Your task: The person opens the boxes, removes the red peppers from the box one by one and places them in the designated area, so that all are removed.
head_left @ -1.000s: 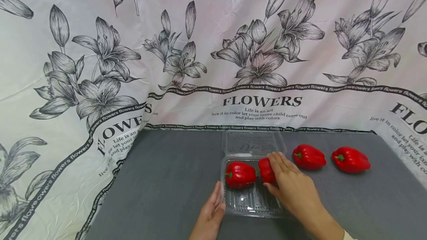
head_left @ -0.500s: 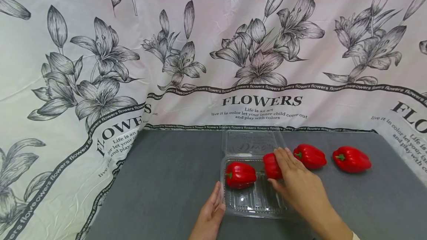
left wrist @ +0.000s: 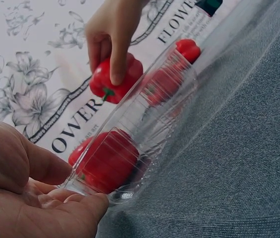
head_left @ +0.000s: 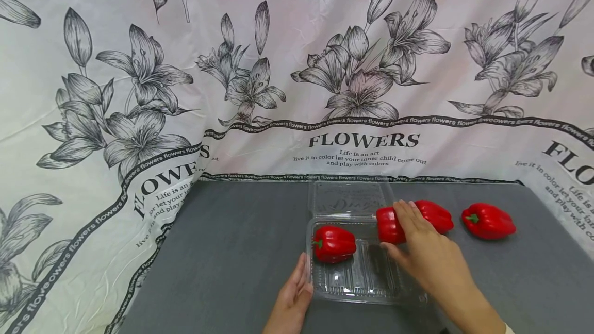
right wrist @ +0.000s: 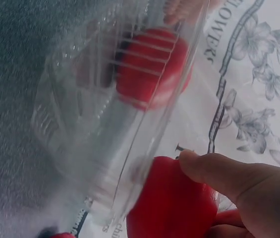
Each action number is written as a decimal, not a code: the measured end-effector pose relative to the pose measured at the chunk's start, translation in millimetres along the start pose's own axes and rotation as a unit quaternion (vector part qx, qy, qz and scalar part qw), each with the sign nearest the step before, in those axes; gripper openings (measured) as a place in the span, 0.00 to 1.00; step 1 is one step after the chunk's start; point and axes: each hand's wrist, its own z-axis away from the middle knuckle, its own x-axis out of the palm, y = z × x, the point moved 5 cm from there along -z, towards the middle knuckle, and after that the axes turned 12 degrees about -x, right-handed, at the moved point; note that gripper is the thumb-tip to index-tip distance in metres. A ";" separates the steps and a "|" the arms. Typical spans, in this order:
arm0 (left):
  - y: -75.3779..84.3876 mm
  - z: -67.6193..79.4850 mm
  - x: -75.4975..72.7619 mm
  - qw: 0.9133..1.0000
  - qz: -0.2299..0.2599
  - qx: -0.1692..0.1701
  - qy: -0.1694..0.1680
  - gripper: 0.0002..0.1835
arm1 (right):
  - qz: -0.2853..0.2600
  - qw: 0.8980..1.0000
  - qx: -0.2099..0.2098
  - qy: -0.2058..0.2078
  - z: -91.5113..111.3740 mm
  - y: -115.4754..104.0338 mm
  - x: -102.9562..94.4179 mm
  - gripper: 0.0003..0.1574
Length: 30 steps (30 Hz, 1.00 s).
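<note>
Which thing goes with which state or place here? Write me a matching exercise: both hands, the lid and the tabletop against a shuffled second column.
1. left hand
2. right hand
3. lid
4. tabletop

A. laid open, behind the container
B. holding a red pepper
C. grey
D. at the container's left side

Pairs: 1-D; 2-B; 3-A; 4-C

I see four glossy, blocky bell peppers in solid red, green stems showing on some. The ribbed plastic clamshell box is clear and colourless; the flat tabletop is grey. The white fabric backdrop, faintly pink in places, carries black line-drawn lilies, black lettering and black bands lettered white.
</note>
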 end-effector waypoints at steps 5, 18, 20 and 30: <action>-0.3 0.6 0.0 1.000 -0.001 0.002 -0.002 0.36 | 0.007 1.000 0.018 0.002 3.7 7.4 -4.1 0.64; 1.5 0.8 0.0 1.000 -0.011 0.003 0.004 0.36 | -0.005 0.999 0.015 0.047 15.7 25.4 -15.7 0.61; 1.9 0.7 0.2 1.000 -0.011 0.003 0.002 0.36 | -0.005 0.999 0.015 0.049 17.9 28.6 -16.5 0.61; 1.5 1.0 0.2 1.000 -0.009 0.000 0.008 0.36 | -0.014 0.999 0.038 0.007 27.6 43.5 -16.3 0.64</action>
